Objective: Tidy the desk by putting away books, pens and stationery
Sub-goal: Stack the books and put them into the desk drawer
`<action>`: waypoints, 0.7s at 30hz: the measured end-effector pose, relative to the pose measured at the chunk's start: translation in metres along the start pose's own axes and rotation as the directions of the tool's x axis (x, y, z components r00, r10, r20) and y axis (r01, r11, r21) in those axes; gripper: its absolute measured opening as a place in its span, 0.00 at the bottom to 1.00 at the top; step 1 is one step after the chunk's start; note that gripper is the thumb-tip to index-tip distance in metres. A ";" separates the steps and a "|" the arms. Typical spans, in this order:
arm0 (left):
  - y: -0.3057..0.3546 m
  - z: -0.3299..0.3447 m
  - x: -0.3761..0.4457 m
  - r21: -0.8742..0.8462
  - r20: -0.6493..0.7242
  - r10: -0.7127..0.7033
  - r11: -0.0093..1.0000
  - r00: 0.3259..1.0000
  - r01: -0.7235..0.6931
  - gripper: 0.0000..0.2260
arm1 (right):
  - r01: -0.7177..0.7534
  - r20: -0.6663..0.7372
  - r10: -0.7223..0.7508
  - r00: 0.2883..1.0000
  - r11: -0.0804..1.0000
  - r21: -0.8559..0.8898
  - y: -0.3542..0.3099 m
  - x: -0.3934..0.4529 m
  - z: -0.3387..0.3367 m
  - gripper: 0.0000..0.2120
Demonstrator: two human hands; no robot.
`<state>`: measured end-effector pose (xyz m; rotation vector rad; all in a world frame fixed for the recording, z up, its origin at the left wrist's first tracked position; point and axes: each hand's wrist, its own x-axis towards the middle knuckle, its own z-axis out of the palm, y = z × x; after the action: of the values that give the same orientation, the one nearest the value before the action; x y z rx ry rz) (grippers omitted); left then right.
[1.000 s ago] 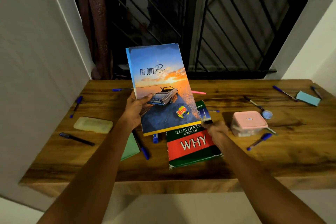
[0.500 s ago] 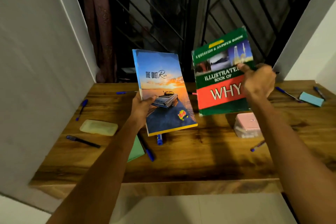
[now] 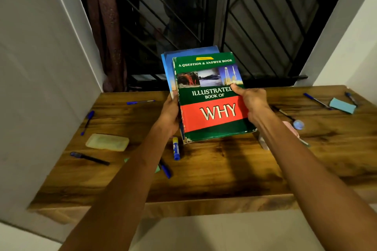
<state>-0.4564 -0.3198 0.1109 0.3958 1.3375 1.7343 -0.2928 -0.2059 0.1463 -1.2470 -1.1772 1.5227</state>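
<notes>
Both hands held the two books together above the wooden table (image 3: pixel 204 169): the left hand (image 3: pixel 170 115) was wrapped round the left edge of the pair, fingers hidden behind, and the right hand (image 3: pixel 252 101) gripped the right edge of the green and red hardcover "Illustrated Book of WHY" (image 3: pixel 208 96), its thumb pressed flat on the front cover. That book lay in front, tilted up toward the camera, and covered nearly all of the blue paperback book (image 3: pixel 169 67) behind it, of which only a strip along the top and left showed. Each grip was closed on the stack, which hung clear of the table over its middle.

On the table below the books lay a short blue and yellow glue stick (image 3: pixel 176 148), and near it a blue pen (image 3: pixel 164 168) over a green paper pad (image 3: pixel 157 168) mostly hidden by the left forearm. To the left sat a pale yellow rectangular plastic lid (image 3: pixel 107 142), a black pen with a blue cap (image 3: pixel 89 158), a blue pen by the wall (image 3: pixel 87 122) and another blue pen near the back edge (image 3: pixel 140 102). To the right lay a small round magnifying glass (image 3: pixel 298 124), a light blue eraser-like block (image 3: pixel 342 105) with a blue pen on either side, and a pink box (image 3: pixel 293 130) largely hidden behind the right forearm
</notes>
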 end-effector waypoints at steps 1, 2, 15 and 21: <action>-0.002 0.000 -0.001 -0.012 0.004 -0.014 1.000 1.000 0.014 0.14 | 0.002 -0.006 -0.002 1.000 1.000 -0.008 0.001 0.000 0.000 0.27; -0.004 0.000 -0.003 -0.020 0.011 -0.030 0.999 0.999 0.031 0.15 | 0.005 -0.012 -0.005 1.000 1.000 -0.025 0.002 0.000 0.000 0.26; -0.018 0.033 -0.022 0.032 0.195 -0.019 0.999 0.981 0.013 0.20 | 0.189 -0.110 -0.212 0.971 0.964 -0.187 0.013 -0.009 -0.042 0.17; -0.050 0.093 -0.040 0.084 0.245 0.198 0.971 0.949 -0.225 0.15 | 0.238 0.065 -0.232 0.970 0.966 -0.099 0.005 -0.017 -0.112 0.14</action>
<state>-0.3471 -0.2930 0.1106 0.8097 1.2578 1.7265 -0.1795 -0.2054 0.1375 -1.0963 -1.4044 1.3391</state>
